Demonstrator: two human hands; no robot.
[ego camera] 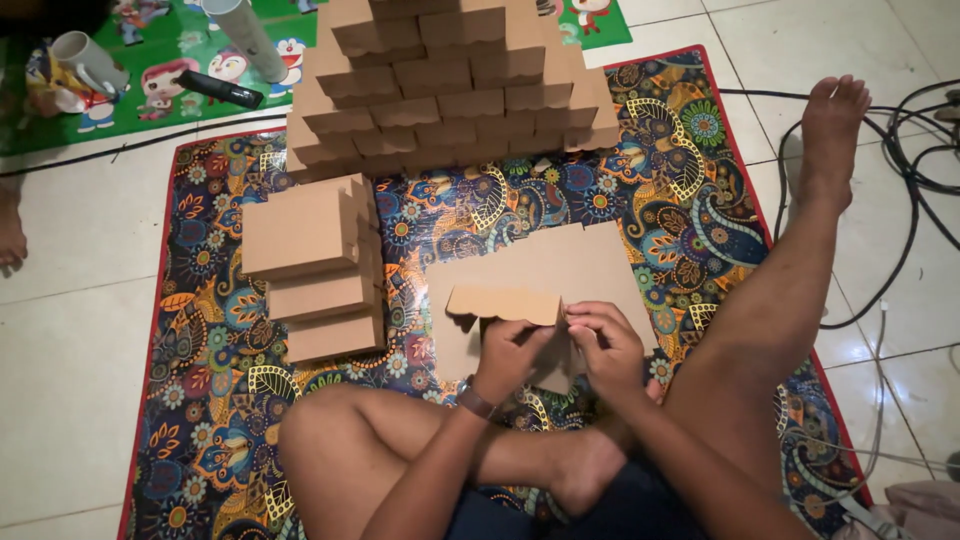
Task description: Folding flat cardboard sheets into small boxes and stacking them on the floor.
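Two hands, left hand [508, 352] and right hand [605, 345], both gripping one cardboard blank [545, 285], three folded boxes [318, 268] beside.

patterned mat [690, 180], cables [900, 150], mug [85, 60].

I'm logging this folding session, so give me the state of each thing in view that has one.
cardboard blank: half folded, scalloped flap bent up, held in both hands.
left hand: gripping the blank from below.
right hand: pinching the blank's right edge.
flat cardboard sheets: unfolded, lying on the mat under the hands.
small box stack: folded, closed, stepped pile.
big box stack: folded, closed, stacked in rows.
patterned mat: spread flat on the floor.
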